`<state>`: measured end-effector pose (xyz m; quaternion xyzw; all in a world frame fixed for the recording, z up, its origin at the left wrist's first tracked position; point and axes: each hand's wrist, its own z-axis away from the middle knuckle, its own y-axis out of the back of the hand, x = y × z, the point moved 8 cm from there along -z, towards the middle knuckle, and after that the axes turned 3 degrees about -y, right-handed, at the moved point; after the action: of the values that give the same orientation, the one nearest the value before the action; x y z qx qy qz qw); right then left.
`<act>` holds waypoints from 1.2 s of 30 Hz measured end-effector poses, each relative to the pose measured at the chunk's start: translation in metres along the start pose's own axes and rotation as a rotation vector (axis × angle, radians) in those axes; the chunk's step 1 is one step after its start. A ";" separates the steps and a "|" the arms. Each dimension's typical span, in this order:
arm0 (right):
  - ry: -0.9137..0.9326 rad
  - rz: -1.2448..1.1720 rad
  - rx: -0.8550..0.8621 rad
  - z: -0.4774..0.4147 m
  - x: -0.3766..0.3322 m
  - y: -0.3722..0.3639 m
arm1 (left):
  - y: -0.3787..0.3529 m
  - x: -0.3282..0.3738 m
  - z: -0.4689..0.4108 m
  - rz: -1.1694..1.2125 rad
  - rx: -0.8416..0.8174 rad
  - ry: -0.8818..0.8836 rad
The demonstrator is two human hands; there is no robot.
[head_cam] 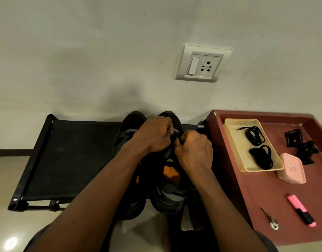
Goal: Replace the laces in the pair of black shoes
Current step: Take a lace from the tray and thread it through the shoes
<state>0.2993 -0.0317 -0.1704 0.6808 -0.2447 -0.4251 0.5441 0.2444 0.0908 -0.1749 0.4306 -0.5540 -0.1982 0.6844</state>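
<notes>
Black shoes (165,195) sit paired at a black rack's (74,151) right end, toes to the wall, left hand (154,135) and right hand (194,151) both gripping one shoe's top with curled fingers, just beside a maroon table (265,197) whose beige tray (242,120) holds two black laces (254,136).

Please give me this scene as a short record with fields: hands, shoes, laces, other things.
hands: left hand and right hand, fingers curled, grip the right-side shoe at its lacing
shoes: left-side shoe beside it, both black, on black rack
spares: two black lace bundles in beige tray
table: reddish; also holds pink box, pink highlighter
</notes>
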 end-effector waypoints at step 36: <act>-0.185 -1.112 -0.014 -0.017 0.011 0.003 | 0.025 -0.028 0.018 1.227 0.385 0.224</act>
<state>0.3203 -0.0324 -0.1701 0.6637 0.1072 -0.7072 0.2187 0.2136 0.1190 -0.1709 0.1690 -0.6502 0.3771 0.6376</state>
